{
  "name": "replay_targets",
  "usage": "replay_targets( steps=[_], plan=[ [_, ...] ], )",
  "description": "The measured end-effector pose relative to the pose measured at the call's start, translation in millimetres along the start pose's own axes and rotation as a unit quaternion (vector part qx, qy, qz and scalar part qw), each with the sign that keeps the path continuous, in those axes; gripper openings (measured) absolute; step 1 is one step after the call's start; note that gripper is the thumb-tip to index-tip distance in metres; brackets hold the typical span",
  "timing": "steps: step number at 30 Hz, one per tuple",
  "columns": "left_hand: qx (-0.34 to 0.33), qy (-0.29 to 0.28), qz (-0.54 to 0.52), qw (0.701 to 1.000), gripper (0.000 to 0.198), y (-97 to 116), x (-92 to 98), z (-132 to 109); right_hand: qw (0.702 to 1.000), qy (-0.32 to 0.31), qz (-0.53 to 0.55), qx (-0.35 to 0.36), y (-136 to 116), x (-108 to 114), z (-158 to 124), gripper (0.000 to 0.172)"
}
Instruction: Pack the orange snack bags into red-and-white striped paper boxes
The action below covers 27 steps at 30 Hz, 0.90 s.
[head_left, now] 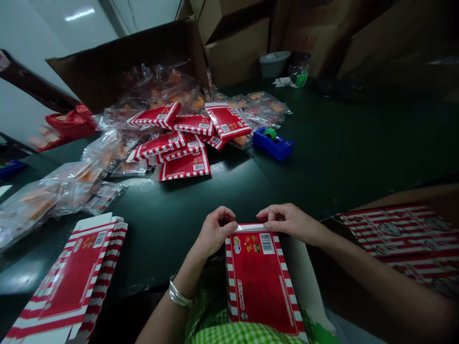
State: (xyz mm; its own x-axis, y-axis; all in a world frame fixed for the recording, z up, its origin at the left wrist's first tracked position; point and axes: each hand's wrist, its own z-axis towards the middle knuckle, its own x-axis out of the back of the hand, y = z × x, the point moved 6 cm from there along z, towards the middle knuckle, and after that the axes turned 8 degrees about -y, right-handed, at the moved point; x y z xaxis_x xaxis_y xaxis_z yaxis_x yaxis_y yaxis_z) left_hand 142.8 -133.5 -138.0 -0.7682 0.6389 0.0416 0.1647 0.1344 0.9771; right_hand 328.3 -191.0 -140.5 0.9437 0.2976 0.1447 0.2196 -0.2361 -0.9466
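A red-and-white striped cardboard box (263, 282) rests in my lap, its printed face with a barcode turned up. Thumb and fingers of my left hand (217, 230) pinch the left end of its far edge. At the right end of that edge, my right hand (289, 221) grips with thumb and bent fingers. A white strip of the flap shows between the two hands. To the left lies a stack of flattened boxes (73, 274) in the same print. Beyond my hands, several red boxes (184, 165) are heaped on the dark green table (229, 193).
A blue tape dispenser (273, 144) with green tape stands past the hands. Clear plastic bags (64, 186) of orange items cover the left side, some spilling from a large carton (122, 57). At right, a carton holds striped boxes (401, 234). A grey tub (274, 64) stands behind.
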Motion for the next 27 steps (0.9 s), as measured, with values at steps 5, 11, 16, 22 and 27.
replay_targets(
  steps=[5, 11, 16, 22, 27],
  plan=[
    [0.030, -0.086, 0.058, 0.994, 0.011, 19.4, -1.8, 2.9, 0.993, -0.099, 0.013, -0.056, -16.8, -1.5, 6.5, 0.031],
    [0.025, -0.103, 0.114, 0.988, 0.015, 36.1, 0.0, 7.4, 0.982, -0.130, 0.077, -0.113, -29.8, -4.6, 5.9, 0.031],
    [-0.017, -0.146, 0.153, 0.977, 0.024, 46.4, -8.4, -10.4, 0.992, -0.070, -0.102, -0.006, -44.5, -2.3, -6.0, 0.020],
    [-0.060, 0.000, 0.052, 0.997, 0.035, 21.6, -13.0, -35.8, 0.976, 0.005, -0.215, 0.041, -47.4, 0.3, -31.0, 0.030],
    [-0.075, 0.066, -0.043, 0.994, 0.024, 2.5, -17.3, -43.6, 0.973, 0.002, -0.227, 0.043, -45.8, 0.5, -35.4, 0.031]
  ],
)
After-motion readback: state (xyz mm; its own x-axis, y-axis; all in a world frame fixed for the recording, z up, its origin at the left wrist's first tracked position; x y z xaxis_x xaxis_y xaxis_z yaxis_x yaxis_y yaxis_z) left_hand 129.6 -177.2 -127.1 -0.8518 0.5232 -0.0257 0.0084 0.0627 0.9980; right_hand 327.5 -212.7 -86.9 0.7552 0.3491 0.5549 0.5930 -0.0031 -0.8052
